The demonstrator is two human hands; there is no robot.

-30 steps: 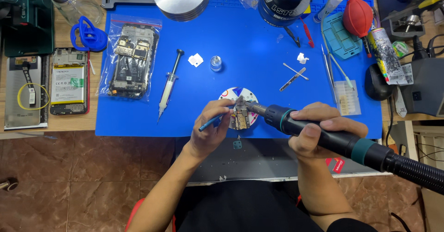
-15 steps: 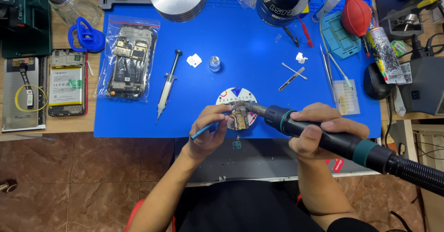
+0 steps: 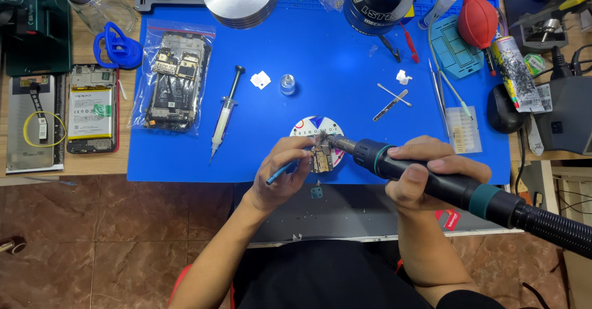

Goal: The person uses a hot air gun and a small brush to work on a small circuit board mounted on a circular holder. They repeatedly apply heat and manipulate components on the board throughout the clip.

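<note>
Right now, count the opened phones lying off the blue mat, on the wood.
2. One opened phone with its battery showing lies just left of the blue mat; a second opened phone with a yellow loop lies left of that. More may lie out of frame.

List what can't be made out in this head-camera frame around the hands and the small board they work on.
- Small circuit board: its parts are too small to tell; left hand fingers cover its left edge.
- Blue-handled tool in the left hand: its tip is hidden behind the fingers.
- Hot-air handpiece in the right hand: its hose leaves the frame's right edge.
- White round pad: its lower half is covered by board and fingers.
</note>
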